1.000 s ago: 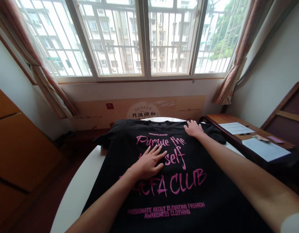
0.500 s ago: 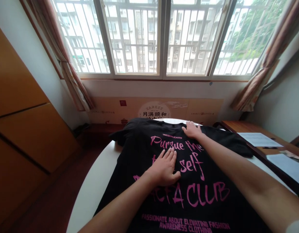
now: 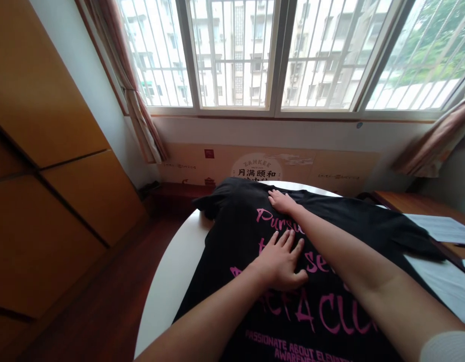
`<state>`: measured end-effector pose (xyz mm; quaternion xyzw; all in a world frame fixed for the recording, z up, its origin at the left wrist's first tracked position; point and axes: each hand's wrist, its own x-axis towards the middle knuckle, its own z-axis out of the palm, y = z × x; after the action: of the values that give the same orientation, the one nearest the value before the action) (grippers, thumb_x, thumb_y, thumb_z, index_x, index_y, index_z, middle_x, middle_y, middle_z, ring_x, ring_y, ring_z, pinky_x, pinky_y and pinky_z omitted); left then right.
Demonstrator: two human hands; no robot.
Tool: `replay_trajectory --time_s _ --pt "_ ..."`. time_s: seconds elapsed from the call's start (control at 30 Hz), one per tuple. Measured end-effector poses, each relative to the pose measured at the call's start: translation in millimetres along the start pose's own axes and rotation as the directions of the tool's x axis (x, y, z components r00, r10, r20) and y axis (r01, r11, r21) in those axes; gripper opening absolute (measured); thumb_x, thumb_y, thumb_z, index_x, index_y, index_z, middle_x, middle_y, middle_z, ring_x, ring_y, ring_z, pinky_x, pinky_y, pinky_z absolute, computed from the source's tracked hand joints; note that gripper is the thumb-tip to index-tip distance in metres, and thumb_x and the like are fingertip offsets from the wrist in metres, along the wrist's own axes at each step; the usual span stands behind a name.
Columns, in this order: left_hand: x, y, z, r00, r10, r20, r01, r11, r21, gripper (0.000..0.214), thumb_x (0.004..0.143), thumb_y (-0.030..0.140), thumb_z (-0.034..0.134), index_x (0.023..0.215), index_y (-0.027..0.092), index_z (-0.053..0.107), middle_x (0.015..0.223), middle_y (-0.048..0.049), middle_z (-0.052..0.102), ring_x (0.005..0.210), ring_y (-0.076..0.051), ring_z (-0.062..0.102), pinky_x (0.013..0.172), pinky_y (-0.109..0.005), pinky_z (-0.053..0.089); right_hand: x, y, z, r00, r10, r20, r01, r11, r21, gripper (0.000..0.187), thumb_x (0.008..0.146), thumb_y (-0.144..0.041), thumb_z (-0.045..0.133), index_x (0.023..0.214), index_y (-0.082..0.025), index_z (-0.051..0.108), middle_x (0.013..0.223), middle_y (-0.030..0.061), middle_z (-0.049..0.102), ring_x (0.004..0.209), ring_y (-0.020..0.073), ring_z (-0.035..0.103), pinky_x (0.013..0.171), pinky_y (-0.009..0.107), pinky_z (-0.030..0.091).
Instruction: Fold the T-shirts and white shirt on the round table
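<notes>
A black T-shirt (image 3: 221, 251) with pink lettering lies spread over a round white table (image 3: 160, 281), its collar end toward the window. My left hand (image 3: 281, 261) rests flat on the middle of the print, fingers spread, covering some of the letters. Farther up, near the collar, my right hand (image 3: 283, 202) lies on the cloth with its fingers stretched out. My right forearm crosses over part of the lettering. One sleeve hangs at the table's left edge, while the other stretches out to the right. The shirt's lower end runs out of view.
On the right stands a wooden desk (image 3: 402, 201) with white papers (image 3: 436, 229) on it. Orange-brown cabinets (image 3: 74, 196) line the left side. Behind the table, a printed cardboard panel (image 3: 202, 166) leans under the barred window (image 3: 232, 60).
My right hand has moved left along the collar area, and its forearm now covers more of the print. My left hand stays on the same letters. The view has turned left.
</notes>
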<state>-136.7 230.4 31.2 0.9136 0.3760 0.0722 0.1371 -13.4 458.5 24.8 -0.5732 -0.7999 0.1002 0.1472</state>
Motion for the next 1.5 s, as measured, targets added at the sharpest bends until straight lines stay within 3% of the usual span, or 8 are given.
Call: replay_trajectory --time_s 0.13,0.27,0.4,0.5,0.73,0.9,1.17,1.5 --pt "-0.9 0.3 -5.3 0.999 0.027 0.019 -0.026 0.999 -0.028 0.08 0.103 0.056 0.044 0.172 0.02 0.025 0.179 -0.0205 0.012 0.165 -0.04 0.006 0.131 -0.063 0.01 5.1 -17.9 -9.2 0.99 0.097 -0.107 -0.097 0.995 0.007 0.047 0.105 -0.043 0.066 0.147 -0.023 0.059 0.158 0.0141 0.052 0.141 0.0345 0.053 0.119 0.062 0.042" --pt "-0.3 0.8 -6.1 0.999 0.038 0.028 -0.037 0.999 -0.018 0.076 0.102 0.055 0.046 0.168 0.019 0.034 0.178 -0.0211 0.016 0.165 -0.043 0.01 0.13 -0.066 0.01 16.0 -71.8 -1.0 0.993 -0.075 -0.093 0.082 0.994 0.072 0.055 0.109 -0.049 0.055 0.158 -0.025 0.049 0.168 0.0137 0.043 0.151 0.0338 0.045 0.125 0.061 0.033" --pt "-0.5 2.0 -3.9 0.993 0.105 -0.054 -0.103 0.994 0.036 0.073 0.102 0.054 0.044 0.16 0.011 0.044 0.171 -0.0199 0.038 0.161 -0.039 0.028 0.132 -0.062 0.013 30.5 -109.6 8.2 0.981 -0.194 0.0 0.193 0.974 0.12 0.054 0.107 -0.05 0.06 0.154 -0.025 0.054 0.164 0.0126 0.048 0.147 0.0342 0.049 0.123 0.063 0.036" --pt "-1.5 4.0 -6.2 0.977 0.211 -0.037 -0.209 0.976 0.056 0.055 0.103 0.041 0.042 0.149 0.016 0.059 0.159 -0.0131 0.056 0.154 -0.034 0.041 0.134 -0.054 0.017 36.0 -103.9 3.3 0.988 -0.151 0.023 0.147 0.982 0.115 0.049 0.104 -0.046 0.067 0.146 -0.022 0.06 0.157 0.0129 0.055 0.141 0.0343 0.054 0.118 0.063 0.042" --pt "-2.0 4.2 -8.7 0.98 0.194 0.043 -0.194 0.981 0.0 0.069 0.107 0.046 0.037 0.166 0.011 0.035 0.175 -0.0134 0.031 0.165 -0.028 0.022 0.135 -0.051 0.014 0.2 -49.4 -15.2 0.997 -0.067 -0.046 0.068 0.997 0.031 0.062 0.113 -0.05 0.036 0.167 -0.018 0.034 0.176 0.0157 0.03 0.163 0.032 0.024 0.132 0.059 0.016" --pt "1.4 2.5 -5.0 0.987 0.148 0.059 -0.147 0.989 -0.017 0.098 0.103 0.075 0.038 0.17 0.005 0.021 0.176 -0.0198 0.018 0.166 -0.028 0.011 0.135 -0.046 0.006 -56.4 32.4 -44.3 0.997 0.025 -0.068 -0.03 0.997 -0.073 0.071 0.111 -0.053 0.031 0.171 -0.016 0.023 0.18 0.0128 0.018 0.167 0.0276 0.008 0.134 0.053 0.003" --pt "7.2 5.5 -11.3 0.991 0.102 0.089 -0.105 0.994 0.023 0.127 0.083 0.098 0.044 0.172 0.009 0.019 0.177 -0.0186 0.011 0.166 -0.033 0.008 0.135 -0.048 0.004 -145.5 202.1 -99.3 0.876 0.47 -0.107 -0.481 0.867 -0.129 0.057 0.108 -0.049 0.056 0.157 -0.021 0.049 0.167 0.016 0.044 0.155 0.038 0.039 0.126 0.07 0.026" --pt "11.6 10.2 -19.9 0.988 0.055 0.146 -0.068 0.994 0.087 0.125 0.086 0.096 0.041 0.172 0.01 0.017 0.178 -0.0169 0.012 0.166 -0.034 0.011 0.135 -0.049 0.009 -182.9 259.9 -96.3 0.798 0.588 -0.132 -0.6 0.797 -0.077 0.066 0.107 -0.059 0.053 0.162 -0.024 0.044 0.174 0.0125 0.034 0.16 0.037 0.03 0.129 0.068 0.016"
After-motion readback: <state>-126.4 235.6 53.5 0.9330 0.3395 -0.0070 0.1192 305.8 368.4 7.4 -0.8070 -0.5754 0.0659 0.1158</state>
